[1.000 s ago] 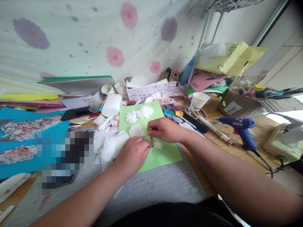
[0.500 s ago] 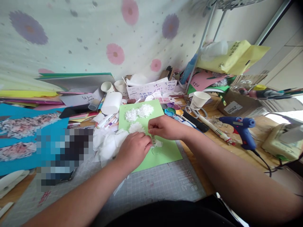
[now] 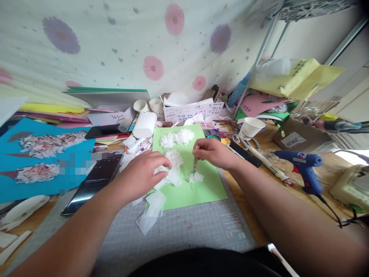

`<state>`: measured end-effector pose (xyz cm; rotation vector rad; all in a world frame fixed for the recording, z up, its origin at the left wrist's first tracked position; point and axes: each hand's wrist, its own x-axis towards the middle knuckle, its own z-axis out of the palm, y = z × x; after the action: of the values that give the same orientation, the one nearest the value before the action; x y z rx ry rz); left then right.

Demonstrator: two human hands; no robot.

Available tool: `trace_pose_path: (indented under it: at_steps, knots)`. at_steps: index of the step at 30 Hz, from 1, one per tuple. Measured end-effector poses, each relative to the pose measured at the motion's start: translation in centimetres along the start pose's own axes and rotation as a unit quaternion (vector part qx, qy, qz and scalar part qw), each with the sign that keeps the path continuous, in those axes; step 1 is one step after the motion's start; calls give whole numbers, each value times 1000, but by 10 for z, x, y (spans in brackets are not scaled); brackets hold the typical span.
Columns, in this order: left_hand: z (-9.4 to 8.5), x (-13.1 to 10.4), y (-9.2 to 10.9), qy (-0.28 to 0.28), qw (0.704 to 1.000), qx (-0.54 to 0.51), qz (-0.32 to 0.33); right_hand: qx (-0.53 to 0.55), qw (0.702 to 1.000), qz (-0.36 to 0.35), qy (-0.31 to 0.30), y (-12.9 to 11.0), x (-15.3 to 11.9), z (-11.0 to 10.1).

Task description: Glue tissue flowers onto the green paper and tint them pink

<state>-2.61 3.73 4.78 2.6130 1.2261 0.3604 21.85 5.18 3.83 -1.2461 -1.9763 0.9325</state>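
Observation:
A green sheet of paper (image 3: 211,184) lies on the cutting mat. On its upper part sit white ruffled tissue flowers (image 3: 184,136), with another ruffled cluster (image 3: 173,157) below them. My right hand (image 3: 209,152) pinches a short patterned stick (image 3: 195,165) held nearly upright. The stick's lower end rests on a small white tissue square (image 3: 198,177), beside a curved pencil line. My left hand (image 3: 145,171) is curled over loose white tissue paper (image 3: 174,177) at the sheet's left edge, thumb and forefinger at the tissue. More tissue pieces (image 3: 152,209) spill onto the mat.
A phone (image 3: 92,184) lies left of my left forearm, next to blue paper (image 3: 72,150) with paper-scrap artwork. A blue glue gun (image 3: 305,165) with its cord stands at right. Paper cups (image 3: 251,127), scissors (image 3: 245,142) and markers crowd the back.
My left hand has moved left, away from the stick and onto the tissue paper. Tissue pieces have shifted toward the sheet and mat. My right hand stays with the stick; the view has turned slightly.

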Motion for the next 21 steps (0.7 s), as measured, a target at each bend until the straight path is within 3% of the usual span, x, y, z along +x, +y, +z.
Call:
trace_pose_path:
  at_steps: [4,11,17,21]
  knots:
    - [4,-6,-3,-62,996,26,53,87,995,-29,33,1,-2,3]
    - [15,1,4,-26,998,51,21,23,999,-21,42,3,1,19]
    - [18,3,2,-7,999,51,-18,158,986,-37,26,2,3,34]
    - [20,4,2,-10,998,49,-23,185,981,-46,23,-2,2,37]
